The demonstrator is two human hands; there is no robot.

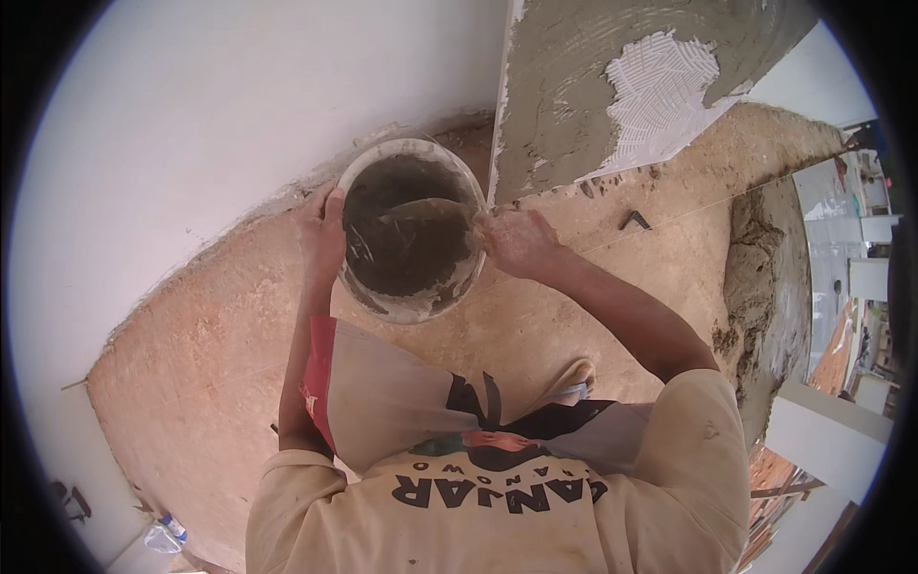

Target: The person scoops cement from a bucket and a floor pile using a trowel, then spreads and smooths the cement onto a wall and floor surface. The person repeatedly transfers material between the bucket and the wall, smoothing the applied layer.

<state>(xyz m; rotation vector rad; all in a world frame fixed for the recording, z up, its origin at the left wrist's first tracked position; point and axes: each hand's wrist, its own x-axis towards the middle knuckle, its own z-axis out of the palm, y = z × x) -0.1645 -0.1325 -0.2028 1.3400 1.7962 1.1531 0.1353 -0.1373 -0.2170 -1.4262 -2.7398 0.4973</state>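
The left forearm (314,287) rises almost straight up, ending in the left hand (323,230), its fingers pointing away from the body in a bracing hold. The right elbow is bent and flared outward, so the right forearm (612,297) slants inward to the right hand (519,241), whose fingers are curled into a grip. Both hands are about level, in front of the chest.

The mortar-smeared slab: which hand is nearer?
Right. The right hand appears just below the lower-left corner of the slab; the left hand is farther off, at the left side of the bucket.
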